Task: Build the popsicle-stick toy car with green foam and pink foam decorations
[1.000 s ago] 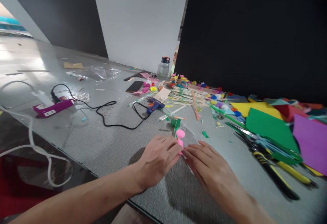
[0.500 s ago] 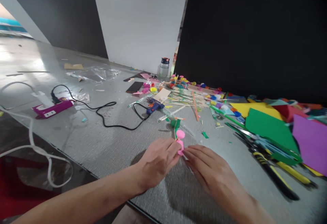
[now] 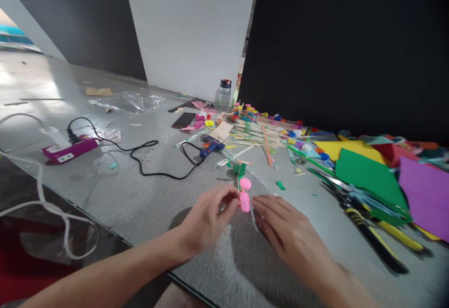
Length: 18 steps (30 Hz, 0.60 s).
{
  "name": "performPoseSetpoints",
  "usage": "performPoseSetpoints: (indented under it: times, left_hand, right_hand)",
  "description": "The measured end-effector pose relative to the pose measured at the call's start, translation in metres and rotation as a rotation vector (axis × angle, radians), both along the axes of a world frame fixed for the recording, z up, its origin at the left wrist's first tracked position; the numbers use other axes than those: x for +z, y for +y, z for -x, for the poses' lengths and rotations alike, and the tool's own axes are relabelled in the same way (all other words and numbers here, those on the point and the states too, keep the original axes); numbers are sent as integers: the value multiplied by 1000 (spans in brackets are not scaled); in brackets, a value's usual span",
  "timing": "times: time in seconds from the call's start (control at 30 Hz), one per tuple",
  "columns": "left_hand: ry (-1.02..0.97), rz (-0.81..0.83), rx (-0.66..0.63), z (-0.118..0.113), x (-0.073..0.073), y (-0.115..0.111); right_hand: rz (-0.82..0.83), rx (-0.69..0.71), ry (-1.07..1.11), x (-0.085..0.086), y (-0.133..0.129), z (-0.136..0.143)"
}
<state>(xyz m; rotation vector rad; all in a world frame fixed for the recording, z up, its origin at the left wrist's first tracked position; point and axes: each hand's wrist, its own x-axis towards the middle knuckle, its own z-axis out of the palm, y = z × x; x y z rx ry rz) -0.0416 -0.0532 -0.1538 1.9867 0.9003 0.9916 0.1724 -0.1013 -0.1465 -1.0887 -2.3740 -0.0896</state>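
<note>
A small pink craft figure (image 3: 245, 201) lies on the grey table, with a round pink piece (image 3: 245, 184) above its body. My left hand (image 3: 212, 214) is at its left side, thumb and fingers curved apart; the fingertips are close to the pink body, and contact is unclear. On the other side my right hand (image 3: 286, 223) rests with fingers stretched out, their tips just beside the figure. A thin whitish strip (image 3: 254, 220) runs down along those fingertips. Behind the figure are a thin stick and a green piece (image 3: 239, 170).
A blue glue gun (image 3: 212, 148) lies ahead, its black cord leading to a purple power strip (image 3: 72, 151). Pliers (image 3: 377, 242), scissors (image 3: 342, 184) and coloured sheets (image 3: 368, 177) cover the right side. Sticks, bottle caps and a water bottle (image 3: 224, 92) are farther back.
My left hand has loosened and drawn slightly left, its thumb and fingers parting and uncovering more of the pink figure. My right hand stays nearly in place.
</note>
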Motion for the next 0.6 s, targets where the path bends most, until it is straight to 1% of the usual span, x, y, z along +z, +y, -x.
performPoseSetpoints:
  times: [0.07, 0.1, 0.17, 0.2, 0.27, 0.37, 0.43, 0.5, 0.6]
  left_hand:
    - [-119, 224, -3, 0, 1, 5]
    - [-158, 306, 4, 1, 1, 6]
    - [-179, 393, 24, 1, 2, 8]
    - [-155, 394, 33, 2, 2, 8]
    - [-43, 305, 40, 2, 2, 5]
    - [179, 59, 29, 2, -1, 1]
    - [272, -62, 21, 2, -4, -1]
    - [311, -122, 19, 2, -8, -1]
    - [336, -147, 34, 3, -10, 0]
  right_hand:
    - [13, -2, 3, 0, 0, -1]
    - [19, -5, 5, 0, 0, -1]
    - [29, -12, 9, 0, 1, -1]
    - [34, -14, 10, 0, 1, -1]
    - [42, -18, 8, -1, 0, -1]
    - [46, -22, 3, -3, 0, 2]
    - [46, -26, 0, -5, 0, 4]
    - [47, -36, -1, -6, 0, 4]
    - [49, -61, -3, -8, 3, 2]
